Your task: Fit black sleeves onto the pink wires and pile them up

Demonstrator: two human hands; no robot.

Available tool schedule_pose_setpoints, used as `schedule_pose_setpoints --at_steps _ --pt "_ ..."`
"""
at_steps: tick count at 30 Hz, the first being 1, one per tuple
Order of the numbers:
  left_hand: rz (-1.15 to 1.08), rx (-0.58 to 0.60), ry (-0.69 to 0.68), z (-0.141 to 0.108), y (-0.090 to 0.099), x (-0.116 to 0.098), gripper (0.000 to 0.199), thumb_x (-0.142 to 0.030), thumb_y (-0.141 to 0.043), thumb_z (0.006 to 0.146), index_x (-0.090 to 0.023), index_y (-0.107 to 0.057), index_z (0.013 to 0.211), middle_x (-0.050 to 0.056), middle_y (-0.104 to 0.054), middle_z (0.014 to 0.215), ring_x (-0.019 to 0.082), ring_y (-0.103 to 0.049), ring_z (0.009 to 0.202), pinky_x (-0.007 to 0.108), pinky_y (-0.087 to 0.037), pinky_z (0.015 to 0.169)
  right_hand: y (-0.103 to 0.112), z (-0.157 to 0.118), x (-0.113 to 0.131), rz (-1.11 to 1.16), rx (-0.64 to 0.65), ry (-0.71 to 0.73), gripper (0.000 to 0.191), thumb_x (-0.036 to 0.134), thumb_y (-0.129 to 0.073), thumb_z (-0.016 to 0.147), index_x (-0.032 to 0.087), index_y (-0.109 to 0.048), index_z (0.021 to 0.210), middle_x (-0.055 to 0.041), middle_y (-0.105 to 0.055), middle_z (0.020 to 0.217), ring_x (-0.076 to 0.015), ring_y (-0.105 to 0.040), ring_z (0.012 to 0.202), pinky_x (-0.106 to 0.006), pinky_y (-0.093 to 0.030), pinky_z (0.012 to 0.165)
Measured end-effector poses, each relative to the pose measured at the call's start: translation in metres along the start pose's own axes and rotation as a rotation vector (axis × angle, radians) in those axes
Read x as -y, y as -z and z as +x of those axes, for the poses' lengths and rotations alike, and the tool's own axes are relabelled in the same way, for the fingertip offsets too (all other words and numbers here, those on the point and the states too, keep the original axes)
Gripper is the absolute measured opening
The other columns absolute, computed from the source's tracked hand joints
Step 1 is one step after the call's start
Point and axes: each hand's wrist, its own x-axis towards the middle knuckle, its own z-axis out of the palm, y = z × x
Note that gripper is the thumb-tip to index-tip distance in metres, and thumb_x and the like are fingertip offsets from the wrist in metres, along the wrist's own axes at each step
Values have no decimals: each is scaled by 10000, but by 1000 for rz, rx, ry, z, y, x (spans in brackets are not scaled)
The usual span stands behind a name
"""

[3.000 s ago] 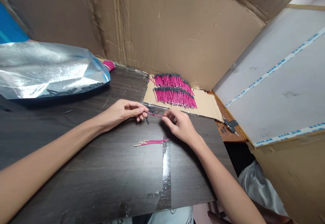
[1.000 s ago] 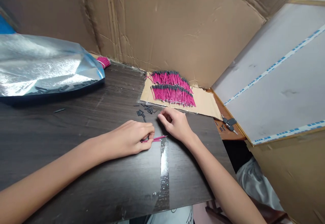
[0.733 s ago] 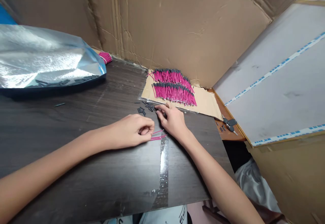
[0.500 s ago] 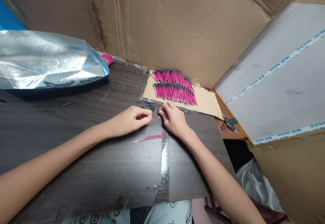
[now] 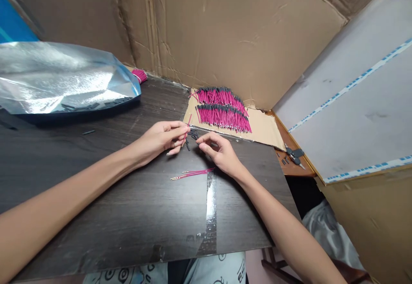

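Note:
My left hand (image 5: 165,137) pinches a thin pink wire (image 5: 189,119) between thumb and fingertips, one end pointing up and away. Close by on the right, my right hand (image 5: 220,150) has thumb and index finger closed on a small black tube (image 5: 197,141), mostly hidden by the fingertips. Several loose black tubes (image 5: 188,145) lie on the dark table between the hands. Nearer to me, a few pink wires (image 5: 193,173) with bare metal ends lie side by side.
Behind the hands, a cardboard sheet (image 5: 265,128) carries two rows of pink wires with black ends (image 5: 223,117). A silvery plastic bag (image 5: 64,77) lies left, by a pink wire bundle (image 5: 139,76). Cutters (image 5: 294,154) rest on a ledge at right. Cardboard walls (image 5: 225,30) stand behind.
My left hand has moved up slightly and turned, so its wire now points upward. My right hand has shifted away from the wire's end to the loose black tubes.

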Motion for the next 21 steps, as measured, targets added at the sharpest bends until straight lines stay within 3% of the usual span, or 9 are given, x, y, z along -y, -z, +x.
schedule_pose_setpoints --at_steps 7,21 --pt "-25 -14 -59 2 -2 5 294 -307 -828 810 -149 -588 872 75 -692 788 173 -642 642 267 -535 491 -1 -1 3 8 16 -63 165 373 -601 997 218 -634 1044 -31 -663 983 -156 -606 849 -304 -518 768" --pt "40 -44 -90 3 0 9 227 -261 -807 757 -139 -616 735 103 -731 781 192 -686 639 263 -540 517 -1 0 -1 90 -53 -29 131 327 -630 971 211 -652 1027 -29 -658 979 -142 -571 798 -285 -469 692"
